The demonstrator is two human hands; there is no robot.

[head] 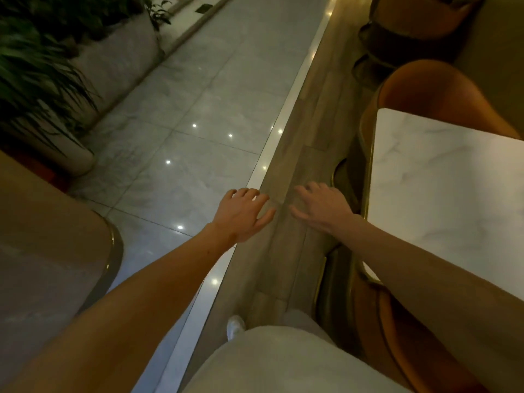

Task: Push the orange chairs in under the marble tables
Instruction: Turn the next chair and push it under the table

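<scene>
Hands, left (243,214) and right (320,209), hang spread and empty; a blind reach could knock the chair (442,92) into the table (453,194) edge.

Wood-plank floor strip (300,154) carries orange chairs (442,89), marble table (442,194); tiled floor (198,109) (glossy) carries planters (122,58).

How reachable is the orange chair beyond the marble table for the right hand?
Probably yes, after a step forward. The right hand is open and holds nothing, out over the wood floor beside the marble table. The orange chair stands past the table's far edge, and nothing blocks that aisle side.
</scene>
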